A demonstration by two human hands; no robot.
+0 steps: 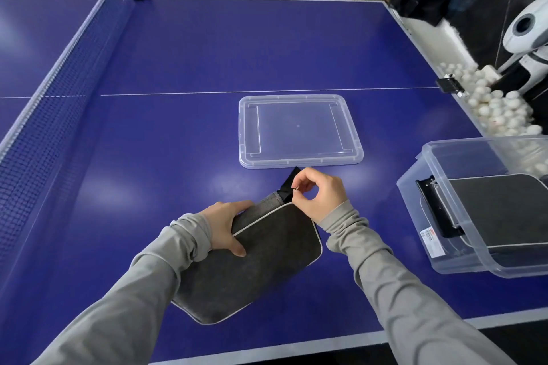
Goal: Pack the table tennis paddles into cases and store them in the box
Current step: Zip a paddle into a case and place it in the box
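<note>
A dark grey paddle case (261, 270) with pale piping lies on the blue table in front of me. My left hand (226, 228) grips its upper left edge, thumb on top. My right hand (321, 195) pinches the small zipper pull at the case's far corner, beside a black tab (289, 184). No paddle is visible; whatever is inside the case is hidden. At the right, a clear plastic box (439, 249) holds another grey case (504, 210) lying flat.
The box's clear lid (249, 133) lies flat just beyond my hands. The net (59, 92) runs along the left. Many white balls (492, 107) fill a tray off the table's right edge, beside a white ball machine (527, 35).
</note>
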